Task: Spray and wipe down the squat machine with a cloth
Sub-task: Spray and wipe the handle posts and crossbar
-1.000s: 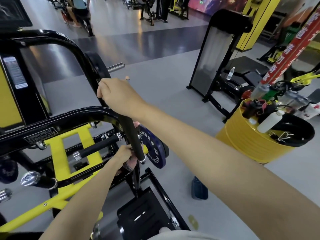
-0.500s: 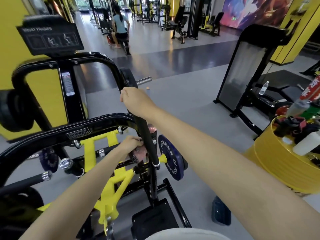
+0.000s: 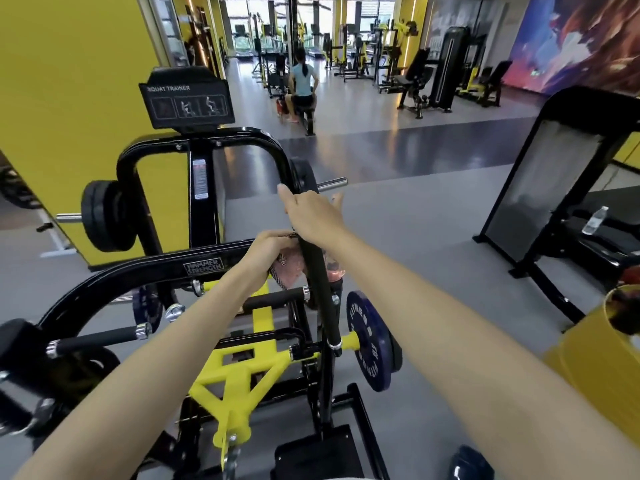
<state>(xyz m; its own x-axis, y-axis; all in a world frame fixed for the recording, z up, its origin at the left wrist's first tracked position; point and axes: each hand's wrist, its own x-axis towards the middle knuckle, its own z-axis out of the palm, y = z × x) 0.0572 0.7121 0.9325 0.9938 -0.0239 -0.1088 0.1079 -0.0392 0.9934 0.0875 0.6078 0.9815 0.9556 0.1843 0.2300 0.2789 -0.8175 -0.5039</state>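
Squat machine (image 3: 138,271) labelled SQUAT TRAINER and HAMMER STRENGTH, left hand (image 3: 268,245) clutching cloth (image 3: 291,270), right hand (image 3: 311,216) gripping black handle (image 3: 320,299).

I see grey floor (image 3: 433,216) ahead and a yellow wall (image 3: 69,98) on my left. A colourful mural (image 3: 575,39) fills the far right.

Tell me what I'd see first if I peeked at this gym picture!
Two bare arms reach into the middle: the left hand grips a pink cloth against a black padded bar, and the right hand holds that bar's top. Below them sits the squat machine's bright yellow frame with a blue weight plate on its right, and a SQUAT TRAINER sign stands above. A colourful mural glows at the far upper right.
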